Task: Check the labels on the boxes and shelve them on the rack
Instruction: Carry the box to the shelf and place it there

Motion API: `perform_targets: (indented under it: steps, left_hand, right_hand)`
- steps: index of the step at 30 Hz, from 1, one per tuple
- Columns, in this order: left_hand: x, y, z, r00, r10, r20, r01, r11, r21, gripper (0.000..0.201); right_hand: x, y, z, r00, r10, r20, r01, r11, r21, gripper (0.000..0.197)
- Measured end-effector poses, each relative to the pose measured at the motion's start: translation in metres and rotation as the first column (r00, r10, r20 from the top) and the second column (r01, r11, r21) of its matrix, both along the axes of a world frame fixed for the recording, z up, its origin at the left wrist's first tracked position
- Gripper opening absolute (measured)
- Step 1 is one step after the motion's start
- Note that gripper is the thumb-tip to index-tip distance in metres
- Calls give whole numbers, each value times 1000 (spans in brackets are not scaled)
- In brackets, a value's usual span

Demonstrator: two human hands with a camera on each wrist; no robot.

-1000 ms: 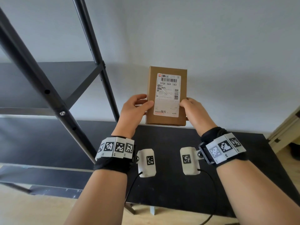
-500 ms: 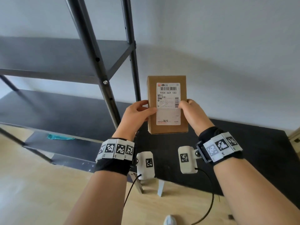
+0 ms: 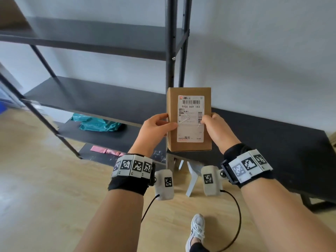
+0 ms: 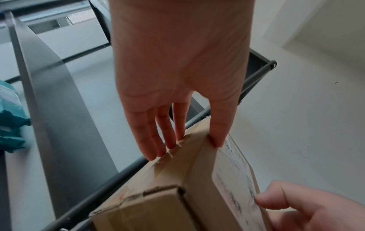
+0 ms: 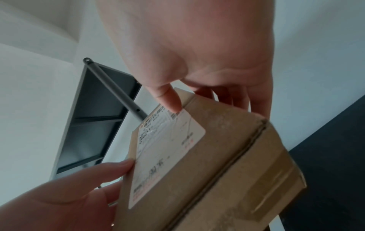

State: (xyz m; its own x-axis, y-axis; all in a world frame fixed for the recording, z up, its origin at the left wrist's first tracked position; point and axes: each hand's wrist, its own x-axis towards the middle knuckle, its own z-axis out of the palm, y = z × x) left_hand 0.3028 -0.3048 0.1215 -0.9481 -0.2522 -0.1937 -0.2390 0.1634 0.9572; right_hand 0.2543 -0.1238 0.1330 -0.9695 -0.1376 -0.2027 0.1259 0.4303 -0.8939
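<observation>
Since the earlier frames the view has swung left and down, so more of the black metal rack (image 3: 101, 99) and the wood floor show, while the cardboard box (image 3: 189, 120) stays upright between both hands. It is held in the air in front of the rack's right front post (image 3: 170, 51), above the left end of the black table (image 3: 272, 139), touching neither. Its white shipping label (image 3: 190, 119), printed with a barcode and "900X H69 183", faces the camera. The left hand (image 3: 154, 130) grips the box's left edge, thumb on the front and fingers (image 4: 158, 140) along the taped side. The right hand (image 3: 216, 130) grips the right edge, its thumb pressed on the label's edge and its fingers behind the box. The box is plain brown corrugated board, rectangular, with a flap seam on its lower end. Crumpled teal mailer bags (image 3: 96, 123) lie on a lower rack shelf, and a flat pink mailer (image 3: 107, 150) on the bottom one. A white sneaker (image 3: 197, 231) stands on the floor below.
</observation>
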Motion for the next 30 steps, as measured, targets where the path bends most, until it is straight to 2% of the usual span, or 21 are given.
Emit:
perform_targets:
  steps: [8,15,19,23,27,30]
  left_hand:
    - [87,-86,-11,975,218,40,-220,975,38,40]
    - [132,-162,-22,917,395,61,-399,912,92,36]
    - [141,-214,-24,864,502,46,-503,853,143,30]
    - [135,-272,-19,813,580,44,-580,802,142,22]
    - [122,-333,-13,762,647,27,-646,756,105,33]
    - [114,-373,-12,704,710,30,-708,698,107,38]
  right_hand:
    - [67,-93,-3,987,156,36,-153,986,-68,32]
    - [80,-186,-9,943,329,53,-327,944,-28,29]
    - [74,-253,-12,908,417,46,-416,909,-33,30]
    - [55,-324,-9,858,513,32,-512,858,-46,17]
    - [33,-398,-4,822,568,39,-567,823,-41,21]
    - [18,-445,-5,788,615,35,-613,789,-54,14]
